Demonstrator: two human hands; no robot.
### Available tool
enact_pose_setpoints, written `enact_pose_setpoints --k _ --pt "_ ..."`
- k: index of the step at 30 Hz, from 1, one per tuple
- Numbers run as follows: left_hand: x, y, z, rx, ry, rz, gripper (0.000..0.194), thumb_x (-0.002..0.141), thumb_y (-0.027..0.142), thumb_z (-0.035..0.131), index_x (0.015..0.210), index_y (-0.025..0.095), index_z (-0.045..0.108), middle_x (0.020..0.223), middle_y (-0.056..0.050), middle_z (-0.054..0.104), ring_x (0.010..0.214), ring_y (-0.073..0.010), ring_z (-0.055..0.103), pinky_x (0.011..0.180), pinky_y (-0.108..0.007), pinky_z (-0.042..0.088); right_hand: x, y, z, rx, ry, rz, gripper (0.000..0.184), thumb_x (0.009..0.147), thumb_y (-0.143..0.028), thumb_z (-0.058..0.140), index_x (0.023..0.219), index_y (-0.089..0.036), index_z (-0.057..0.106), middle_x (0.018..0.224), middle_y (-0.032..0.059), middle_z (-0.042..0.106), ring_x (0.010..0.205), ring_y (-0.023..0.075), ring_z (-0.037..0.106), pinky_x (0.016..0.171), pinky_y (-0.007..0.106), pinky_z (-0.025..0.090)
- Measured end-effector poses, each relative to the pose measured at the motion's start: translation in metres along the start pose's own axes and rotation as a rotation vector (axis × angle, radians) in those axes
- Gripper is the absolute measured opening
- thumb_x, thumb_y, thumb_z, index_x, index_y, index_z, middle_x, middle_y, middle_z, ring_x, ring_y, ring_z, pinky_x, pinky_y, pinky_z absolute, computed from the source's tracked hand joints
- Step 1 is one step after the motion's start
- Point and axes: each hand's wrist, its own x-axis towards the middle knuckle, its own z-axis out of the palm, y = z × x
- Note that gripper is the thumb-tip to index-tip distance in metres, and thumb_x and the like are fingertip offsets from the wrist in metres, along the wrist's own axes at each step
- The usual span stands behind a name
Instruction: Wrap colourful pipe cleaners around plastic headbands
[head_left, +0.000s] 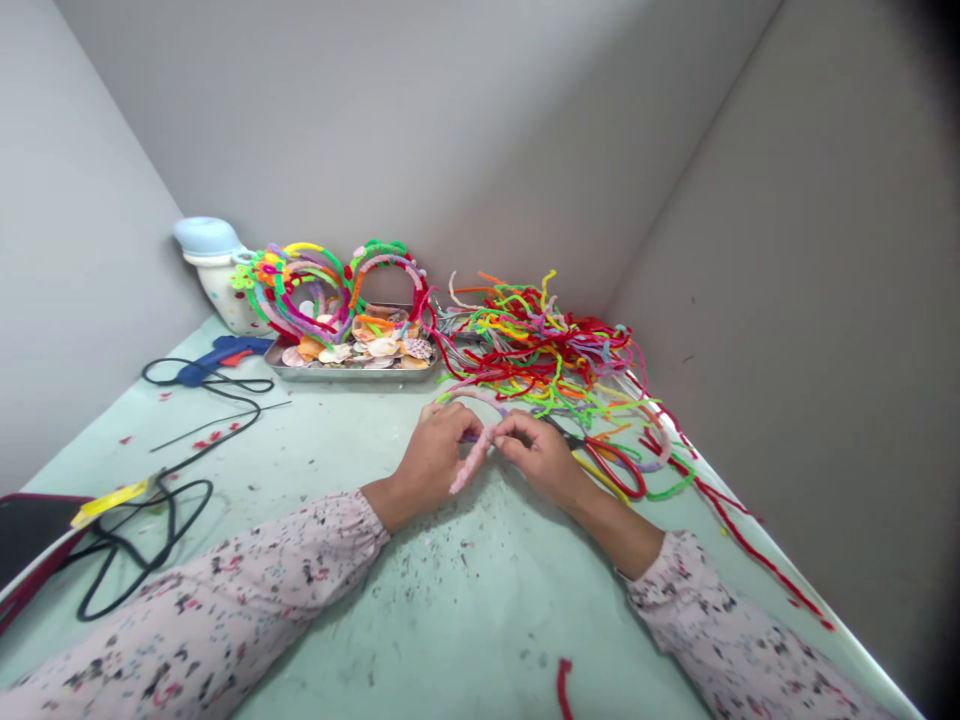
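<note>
A headband (pixel 472 463) wrapped in pale pink and lilac pipe cleaner is held above the middle of the table. My left hand (pixel 429 458) is closed around one side of it, and the pink end points down toward me. At that same end, the fingertips of my right hand (pixel 541 455) pinch the pink pipe cleaner. The far curve of the band shows behind my hands. Just beyond my right hand lie scissors with red handles (pixel 634 478), their blades partly hidden.
A tangled heap of colourful pipe cleaners (pixel 540 340) lies at the back right. Behind my left hand, a metal tray (pixel 352 374) holds shells, with finished headbands (pixel 386 255) on it. Left are a blue glue gun (pixel 214 362), black cord (pixel 174 470) and white container (pixel 225 285).
</note>
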Motion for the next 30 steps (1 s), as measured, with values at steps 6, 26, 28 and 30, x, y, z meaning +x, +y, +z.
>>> enact_pose_setpoints --k 6,26,28,30 --pt "0.0005 0.0031 -0.0012 0.022 -0.003 0.011 0.011 0.085 0.026 0.053 0.078 0.018 0.055 0.074 -0.001 0.059 0.074 -0.0170 0.054 0.080 -0.036 0.040 0.0002 0.0011 0.0004 -0.008 0.001 -0.008 0.009 0.081 -0.022 0.055 0.073 -0.019 0.057 0.073 -0.0012 0.054 0.069 0.0140 0.049 0.067 0.027 0.039" --pt "0.0000 -0.0010 0.0015 0.009 -0.028 0.003 0.010 0.078 0.021 0.058 0.073 0.018 0.050 0.071 0.001 0.058 0.069 -0.0153 0.052 0.078 -0.034 0.038 0.0002 0.0031 0.0007 -0.032 -0.013 -0.024 0.009 0.080 -0.017 0.054 0.073 -0.019 0.060 0.073 -0.0015 0.053 0.070 0.0141 0.050 0.067 0.027 0.038" --pt "-0.0002 -0.0009 0.0016 0.011 -0.024 0.001 0.010 0.078 0.022 0.058 0.073 0.018 0.050 0.070 0.001 0.058 0.069 -0.0152 0.052 0.079 -0.035 0.038 -0.0003 0.0025 0.0010 -0.039 -0.011 -0.024 0.009 0.080 -0.018 0.054 0.074 -0.019 0.060 0.073 -0.0016 0.053 0.069 0.0140 0.050 0.067 0.027 0.038" --pt "-0.0001 -0.0002 0.0012 0.010 -0.024 -0.001 0.011 0.079 0.023 0.058 0.073 0.018 0.051 0.071 0.001 0.058 0.070 -0.0152 0.053 0.079 -0.035 0.038 -0.0007 0.0012 0.0016 -0.046 -0.002 -0.018 0.008 0.080 -0.018 0.055 0.076 -0.019 0.061 0.073 -0.0014 0.054 0.069 0.0140 0.050 0.066 0.026 0.038"
